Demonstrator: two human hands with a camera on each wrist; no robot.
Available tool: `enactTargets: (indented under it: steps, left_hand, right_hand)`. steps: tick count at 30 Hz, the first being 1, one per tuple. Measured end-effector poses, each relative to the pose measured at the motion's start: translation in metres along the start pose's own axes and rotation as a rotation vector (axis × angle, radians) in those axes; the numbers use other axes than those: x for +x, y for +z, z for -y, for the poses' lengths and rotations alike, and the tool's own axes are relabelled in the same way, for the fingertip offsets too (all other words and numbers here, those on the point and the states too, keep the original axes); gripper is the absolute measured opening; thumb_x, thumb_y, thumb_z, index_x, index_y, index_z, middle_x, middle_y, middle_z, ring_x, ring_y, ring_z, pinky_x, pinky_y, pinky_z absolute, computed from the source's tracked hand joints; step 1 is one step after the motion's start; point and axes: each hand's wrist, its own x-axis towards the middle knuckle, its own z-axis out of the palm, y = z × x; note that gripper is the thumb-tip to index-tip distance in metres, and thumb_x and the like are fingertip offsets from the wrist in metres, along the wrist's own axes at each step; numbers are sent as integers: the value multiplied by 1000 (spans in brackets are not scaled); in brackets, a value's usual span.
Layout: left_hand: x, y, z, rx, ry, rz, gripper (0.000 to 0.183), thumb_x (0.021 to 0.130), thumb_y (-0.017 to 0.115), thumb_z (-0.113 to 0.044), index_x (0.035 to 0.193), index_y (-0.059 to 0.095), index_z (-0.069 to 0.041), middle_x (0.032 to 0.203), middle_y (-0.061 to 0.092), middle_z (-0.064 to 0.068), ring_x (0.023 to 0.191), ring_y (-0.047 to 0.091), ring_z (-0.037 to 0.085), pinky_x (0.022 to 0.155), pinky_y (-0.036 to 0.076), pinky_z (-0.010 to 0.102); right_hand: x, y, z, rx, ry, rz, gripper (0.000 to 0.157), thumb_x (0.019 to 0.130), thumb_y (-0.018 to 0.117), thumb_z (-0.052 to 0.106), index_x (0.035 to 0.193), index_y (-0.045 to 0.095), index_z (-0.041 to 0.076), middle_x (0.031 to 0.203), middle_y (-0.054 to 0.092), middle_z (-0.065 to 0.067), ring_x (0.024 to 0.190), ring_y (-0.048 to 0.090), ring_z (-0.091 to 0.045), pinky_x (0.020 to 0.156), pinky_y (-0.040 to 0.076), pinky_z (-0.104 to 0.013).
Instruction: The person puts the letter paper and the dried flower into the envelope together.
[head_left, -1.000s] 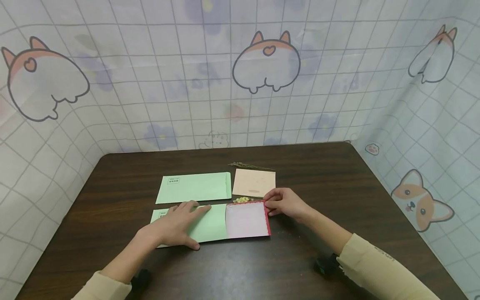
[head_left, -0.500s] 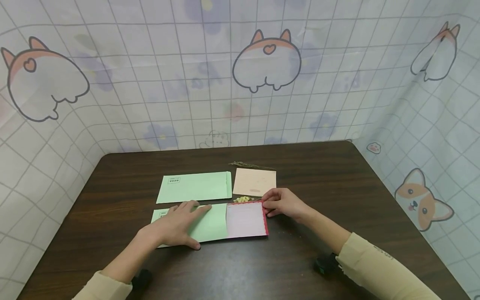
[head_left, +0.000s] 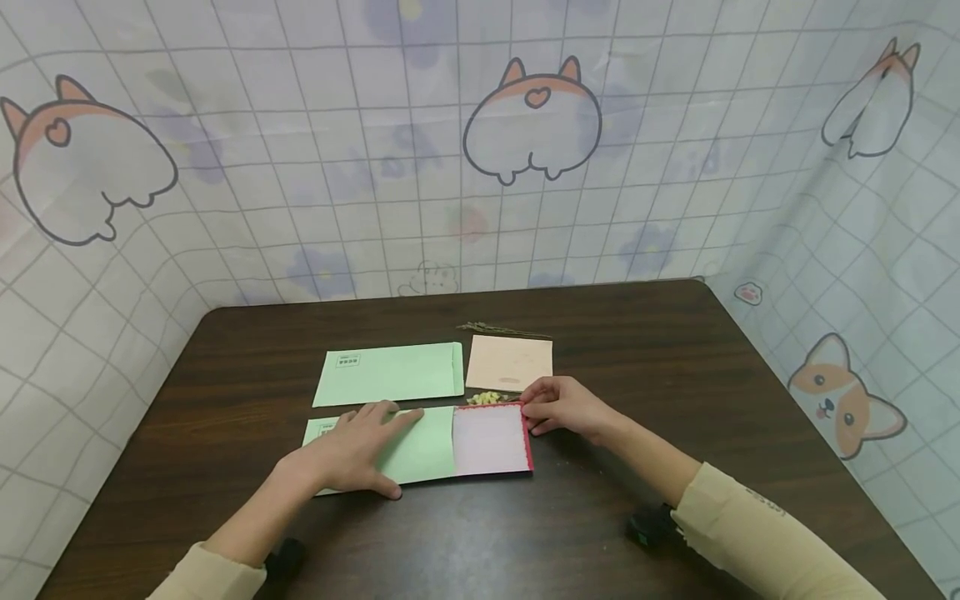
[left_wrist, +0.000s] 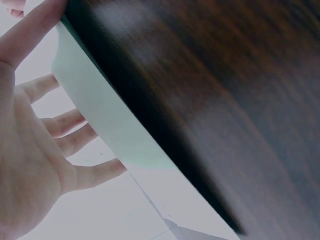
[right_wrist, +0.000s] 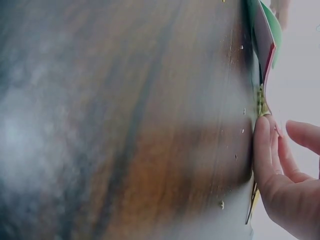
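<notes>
A pale pink card [head_left: 491,441] with a red trimmed edge lies partly inside a light green envelope [head_left: 416,454]; its left portion is hidden there. My left hand [head_left: 345,454] rests on this envelope with fingers spread, the thumb reaching its near edge. In the left wrist view, the fingers of the left hand [left_wrist: 30,145] extend behind the raised envelope edge [left_wrist: 107,110]. At the card's far right corner, my right hand [head_left: 566,407] pinches the red edge. The right wrist view has the right hand's fingertips [right_wrist: 263,125] at the end of the card [right_wrist: 265,37].
Behind lies a second green envelope [head_left: 390,375]. To its right are a beige square card [head_left: 510,364] and a dried sprig [head_left: 502,331]. Small yellow dried flowers [head_left: 487,398] sit just beyond the pink card. Tiny crumbs dot the dark wooden table [head_left: 480,542].
The pink card has slid slightly left, deeper into the green envelope, with my right hand following it. My left hand stays in place.
</notes>
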Motion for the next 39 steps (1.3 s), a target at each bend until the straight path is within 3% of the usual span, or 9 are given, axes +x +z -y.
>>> enactTargets:
  steps: [39]
  left_hand:
    - [0,12,0,33,2,-25,104,72,91,-49,157,42,-15,140,47,12,130,46,32,98,41,63]
  right_hand:
    - [6,17,-2,9,-53,60,28,100,67,7,121,61,-10,106,70,-19,91,71,-30,84,60,-45]
